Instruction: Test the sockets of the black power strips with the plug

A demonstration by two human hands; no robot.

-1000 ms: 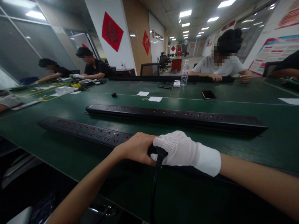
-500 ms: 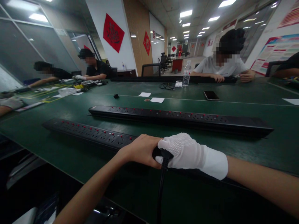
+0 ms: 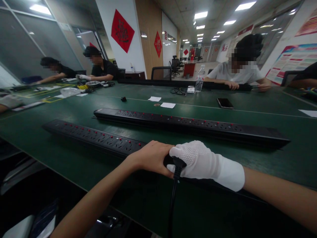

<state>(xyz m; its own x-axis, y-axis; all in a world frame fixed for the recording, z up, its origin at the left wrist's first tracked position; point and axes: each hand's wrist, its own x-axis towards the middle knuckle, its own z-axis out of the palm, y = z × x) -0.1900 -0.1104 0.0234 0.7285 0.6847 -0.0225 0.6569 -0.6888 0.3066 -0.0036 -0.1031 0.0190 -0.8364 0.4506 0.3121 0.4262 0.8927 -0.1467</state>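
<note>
The left forearm angles up from below and the right comes in from the lower right; the bare left hand (image 3: pixel 155 158) and white-gloved right hand (image 3: pixel 198 162) meet, grips clamped on a black plug (image 3: pixel 177 164) between them, its cord (image 3: pixel 172 201) trailing downward beside the tabletop's (image 3: pixel 71 160) near power strip (image 3: pixel 99 138).

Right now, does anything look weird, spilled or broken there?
One odd thing: the right hand wears a white glove, but the left hand is bare, so they don't match. They meet at a black plug. I see nothing spilled or broken.
</note>
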